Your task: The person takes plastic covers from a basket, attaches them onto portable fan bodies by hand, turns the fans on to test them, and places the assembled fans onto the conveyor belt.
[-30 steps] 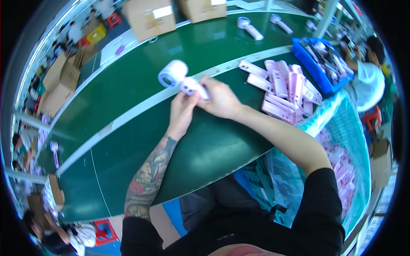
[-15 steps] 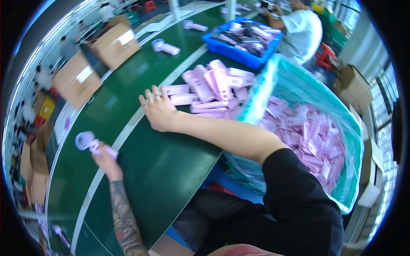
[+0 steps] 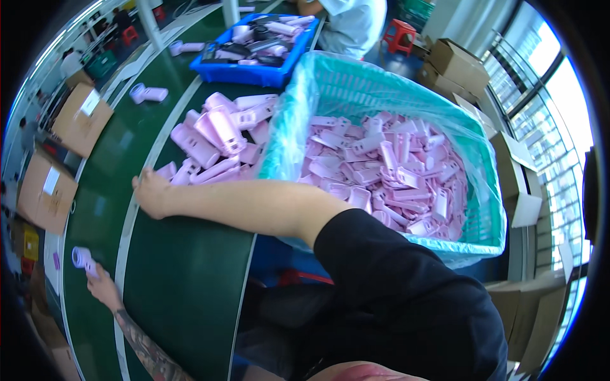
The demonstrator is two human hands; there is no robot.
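My left hand (image 3: pixel 105 287) is closed round the handle of a lilac handheld-fan housing (image 3: pixel 81 257), whose round ring end points away from me over the green belt. My right arm stretches across to the left, and my right hand (image 3: pixel 152 194) lies at the near left edge of a heap of lilac plastic handle shells (image 3: pixel 219 130). Its fingers are partly hidden, but those that show are apart, with nothing visible in them. One shell (image 3: pixel 167 170) lies right beside its fingertips; whether they touch, I cannot tell.
A green crate (image 3: pixel 397 73) lined with clear plastic holds many loose lilac shells on my right. Beyond the heap stands a blue bin (image 3: pixel 254 75) of lilac and black parts. Another fan housing (image 3: pixel 149 94) lies on the belt. A person in white (image 3: pixel 352 25) sits behind the crate.
My view has swung to the right, so everything sits farther left. The left hand keeps its hold on the fan housing. The fingers of my right hand look less spread than before.
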